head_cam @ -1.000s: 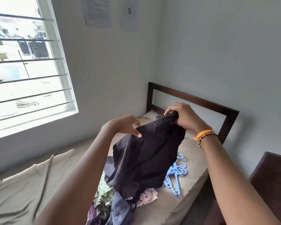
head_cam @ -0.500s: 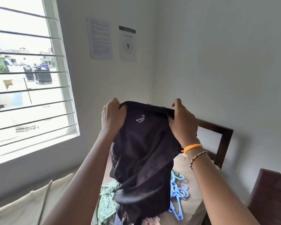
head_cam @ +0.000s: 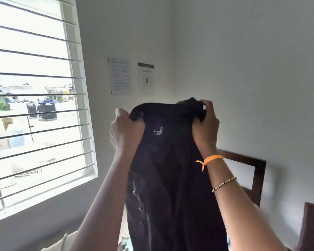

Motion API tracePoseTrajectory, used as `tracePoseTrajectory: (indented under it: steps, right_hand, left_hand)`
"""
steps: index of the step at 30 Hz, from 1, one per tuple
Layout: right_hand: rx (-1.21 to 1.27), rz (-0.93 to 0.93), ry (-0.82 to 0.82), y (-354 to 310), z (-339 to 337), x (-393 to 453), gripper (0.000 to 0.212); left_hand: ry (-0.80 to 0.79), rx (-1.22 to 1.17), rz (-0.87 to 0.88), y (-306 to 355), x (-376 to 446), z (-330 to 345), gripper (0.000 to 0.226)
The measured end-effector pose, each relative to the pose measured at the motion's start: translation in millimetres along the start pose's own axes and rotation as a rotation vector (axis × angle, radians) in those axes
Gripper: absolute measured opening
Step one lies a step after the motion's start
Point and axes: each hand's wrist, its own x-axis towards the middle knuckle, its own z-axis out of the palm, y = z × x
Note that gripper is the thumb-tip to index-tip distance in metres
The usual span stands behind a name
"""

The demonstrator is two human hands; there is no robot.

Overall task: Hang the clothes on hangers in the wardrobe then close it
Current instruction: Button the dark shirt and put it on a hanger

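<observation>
White walls and a barred window (head_cam: 34, 105) back a black shirt (head_cam: 170, 178) held high; left hand (head_cam: 127, 131) and right hand (head_cam: 206, 127) each bunch a top corner in curled fingers, so it hangs long axis downward between them

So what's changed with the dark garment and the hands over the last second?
Both hands lifted the dark garment off the bed pile to above head height. The left hand, first only pinching an edge, now grips the top edge in a fist. The view tilted up too, so the pile and blue hangers dropped out of sight. The right hand has gripped the top edge throughout; window and wall papers unchanged.
</observation>
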Motion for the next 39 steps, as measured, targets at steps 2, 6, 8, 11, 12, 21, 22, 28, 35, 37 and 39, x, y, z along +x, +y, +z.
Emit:
tracePoseTrajectory:
  steps: [2, 6, 8, 11, 12, 21, 22, 28, 35, 37, 39]
  right_hand:
    - [-0.065, 0.247, -0.097, 8.2, 6.8, -6.9, 0.034]
    - [0.009, 0.309, -0.053, -1.7, 11.5, -32.7, 0.04]
    - [0.097, 0.211, 0.074, -15.9, 14.7, -50.1, 0.038]
    - [0.093, 0.116, 0.111, -23.9, 21.2, -66.5, 0.029]
    - [0.078, 0.169, 0.065, -21.3, 24.0, -69.8, 0.023]
    - [0.167, 0.162, 0.176, -7.0, 35.7, -116.9, 0.022]
    - [0.177, 0.09, 0.206, -9.4, 37.3, -118.5, 0.027]
    - [0.245, -0.064, 0.241, 16.9, 64.0, -100.9, 0.042]
    - [-0.123, 0.54, -0.32, 241.8, 147.7, -64.9, 0.074]
    - [-0.253, 0.654, -0.51, 322.3, 157.8, -91.0, 0.074]
    - [-0.39, 0.675, -0.76, 388.5, 157.9, -143.1, 0.063]
  left_hand:
    - [-0.321, -0.085, -0.254, -28.9, 0.5, 2.6, 0.044]
    - [-0.344, -0.637, -0.447, -42.1, -20.4, -14.5, 0.02]
    - [-0.105, -0.801, -0.256, -43.3, -27.7, -20.2, 0.023]
    - [-0.04, -0.804, -0.223, -58.4, -32.2, -22.8, 0.021]
    - [-0.1, -0.838, -0.322, -67.8, -34.5, -21.4, 0.021]
    - [-0.162, -1.033, -0.322, -91.9, -54.2, -44.3, 0.026]
    - [-0.149, -1.027, -0.261, -90.3, -53.9, -47.3, 0.027]
    - [-0.06, -0.815, 0.042, -101.1, -41.6, -22.3, 0.028]
    - [-0.632, -0.387, -0.246, -238.5, 10.8, 164.8, 0.034]
    - [-0.88, -0.186, -0.331, -300.9, -4.7, 210.5, 0.043]
    - [-1.045, 0.059, -0.374, -368.8, -40.6, 238.0, 0.05]
